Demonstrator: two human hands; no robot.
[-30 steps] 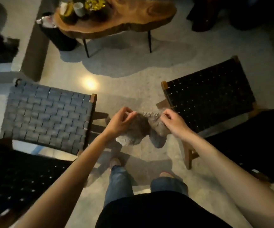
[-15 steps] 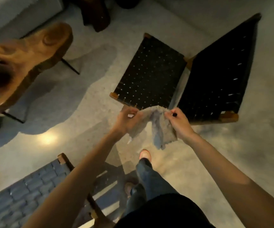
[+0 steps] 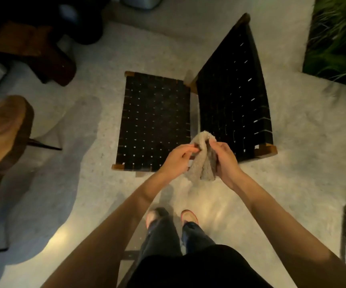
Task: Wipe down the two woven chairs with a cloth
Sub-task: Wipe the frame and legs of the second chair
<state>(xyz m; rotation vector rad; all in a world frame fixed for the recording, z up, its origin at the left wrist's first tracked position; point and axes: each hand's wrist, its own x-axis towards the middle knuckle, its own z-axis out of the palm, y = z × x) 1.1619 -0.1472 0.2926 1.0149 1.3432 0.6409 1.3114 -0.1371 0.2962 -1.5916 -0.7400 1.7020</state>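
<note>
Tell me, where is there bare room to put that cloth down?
The chair's woven seat is bare, beside its backrest. Open floor lies between seat and wooden table, and between seat and the person's shoes. Crowded: dark furniture at upper left, plants at upper right.

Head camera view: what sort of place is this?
Probably a lounge or sitting area; home or café, I cannot tell. A low black woven chair stands on a pale polished floor, a slab-topped wooden table sits at left, and green plants show at upper right.
</note>
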